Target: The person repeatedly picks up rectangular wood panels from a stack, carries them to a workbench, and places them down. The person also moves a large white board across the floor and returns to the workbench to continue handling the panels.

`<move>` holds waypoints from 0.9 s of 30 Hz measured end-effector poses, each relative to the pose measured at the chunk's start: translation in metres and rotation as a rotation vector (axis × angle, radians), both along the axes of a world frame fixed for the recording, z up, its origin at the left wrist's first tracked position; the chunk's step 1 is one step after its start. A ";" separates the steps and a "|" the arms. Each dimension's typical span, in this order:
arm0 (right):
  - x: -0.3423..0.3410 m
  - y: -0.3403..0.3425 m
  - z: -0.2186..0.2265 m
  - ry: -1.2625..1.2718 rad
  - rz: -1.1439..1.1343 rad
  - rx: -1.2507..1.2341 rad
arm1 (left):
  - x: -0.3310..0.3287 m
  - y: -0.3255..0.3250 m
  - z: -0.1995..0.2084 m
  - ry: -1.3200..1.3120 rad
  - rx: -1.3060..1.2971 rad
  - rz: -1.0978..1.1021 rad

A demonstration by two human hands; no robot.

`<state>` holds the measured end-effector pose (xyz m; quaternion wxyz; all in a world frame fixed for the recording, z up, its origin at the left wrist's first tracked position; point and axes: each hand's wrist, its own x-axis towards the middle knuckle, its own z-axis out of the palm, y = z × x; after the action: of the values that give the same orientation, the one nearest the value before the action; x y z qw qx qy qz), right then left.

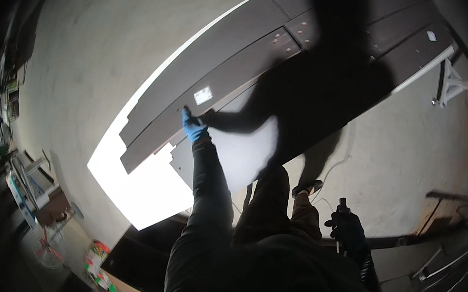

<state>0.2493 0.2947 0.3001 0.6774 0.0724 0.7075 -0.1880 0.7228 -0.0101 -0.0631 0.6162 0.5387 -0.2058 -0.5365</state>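
Observation:
My left hand (193,126), in a blue glove, reaches forward to a dark brown panel (172,119) beside a small white label (203,94). One digit points away from the rest, and the hand seems to touch the panel near its edge; nothing shows in its grasp. Low on the right, my right hand (348,229), in a dark glove, is closed round a dark cylindrical tool (344,205) held upright. A thin pale length shows below that fist. Several dark panels lie side by side on a bright white surface (139,195), partly covered by my shadow.
Small orange-brown pieces (278,41) lie scattered on the far panels. A grey metal support frame (460,86) stands at the right end. A thin hose or cable (335,166) runs over the floor. Tools, a red-framed item (48,248) and a colourful container (95,258) stand at lower left.

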 end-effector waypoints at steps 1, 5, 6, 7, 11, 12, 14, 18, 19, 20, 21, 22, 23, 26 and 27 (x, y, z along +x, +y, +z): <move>0.001 0.002 -0.003 -0.020 0.036 -0.031 | 0.002 0.003 -0.004 0.595 -0.046 0.115; 0.009 0.008 -0.004 -0.003 0.131 0.047 | 0.009 0.011 -0.018 -0.340 0.105 0.099; 0.010 0.006 -0.002 0.002 0.152 0.066 | 0.011 0.012 -0.018 -0.352 0.098 0.079; 0.012 0.006 0.000 0.016 0.162 0.086 | 0.014 0.014 -0.015 -0.519 0.029 0.037; 0.012 0.002 0.008 0.100 0.149 0.045 | 0.012 0.022 0.020 0.788 0.026 0.132; 0.009 0.002 0.009 0.058 0.128 0.020 | 0.009 0.029 0.035 0.572 0.057 0.052; 0.004 0.007 0.010 0.055 0.198 -0.048 | -0.005 0.040 0.062 0.530 0.091 0.013; -0.004 0.025 0.012 0.048 0.127 -0.034 | -0.038 0.055 0.107 0.604 0.230 0.042; -0.004 0.029 0.013 0.046 0.097 -0.023 | -0.046 0.058 0.116 0.556 0.295 0.065; -0.003 0.032 0.011 0.044 0.074 -0.008 | -0.054 0.060 0.117 0.573 0.302 0.074; -0.003 0.036 0.012 0.037 0.065 0.000 | -0.060 0.062 0.119 0.648 0.256 0.038; -0.001 0.038 0.010 0.060 0.072 0.001 | -0.063 0.068 0.117 0.632 0.230 -0.015; 0.001 0.040 0.010 0.089 0.138 -0.093 | -0.064 0.073 0.113 0.610 0.159 -0.065; 0.004 0.040 0.007 -0.027 0.165 -0.032 | -0.050 0.102 0.091 0.340 0.326 0.035; 0.006 0.038 0.005 0.029 0.174 -0.046 | -0.039 0.114 0.084 0.290 0.337 0.029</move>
<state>0.2552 0.3331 0.3055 0.6822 -0.0077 0.7164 -0.1458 0.6833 0.1038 0.0206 0.5484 0.5541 -0.0146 -0.6262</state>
